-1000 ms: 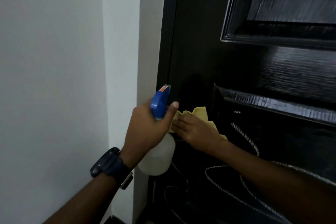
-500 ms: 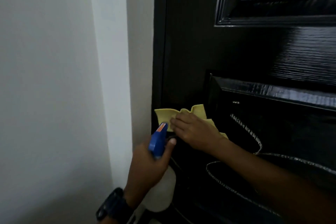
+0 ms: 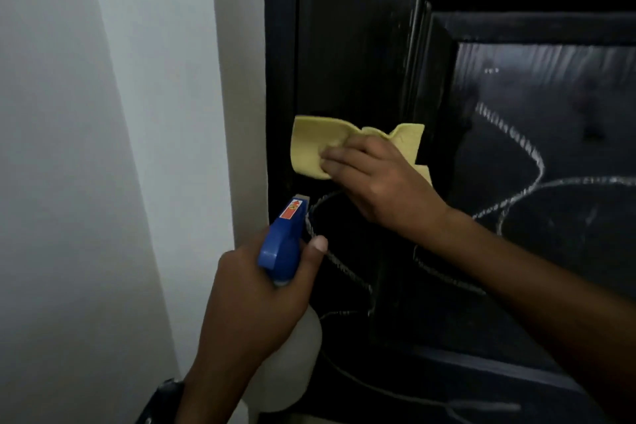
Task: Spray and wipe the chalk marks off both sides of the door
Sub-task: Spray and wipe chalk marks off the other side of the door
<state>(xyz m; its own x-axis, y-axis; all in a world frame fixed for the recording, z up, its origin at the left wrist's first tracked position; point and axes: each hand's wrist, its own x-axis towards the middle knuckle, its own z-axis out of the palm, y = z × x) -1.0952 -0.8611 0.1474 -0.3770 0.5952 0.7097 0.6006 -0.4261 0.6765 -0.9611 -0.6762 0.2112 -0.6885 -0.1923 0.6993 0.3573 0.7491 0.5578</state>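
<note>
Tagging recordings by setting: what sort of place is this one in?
Most likely an indoor doorway in a home, though that is a guess. A dark panelled door with chalk marks meets a plain white wall; the room beyond is out of view.

A single head-worn wide-angle view looks forward and slightly downward, at close range, onto the hinge-side edge of a black door [image 3: 351,55]. The white wall [image 3: 103,148] fills the left portion of the view. No second view is supplied, so nothing overlaps.
</note>
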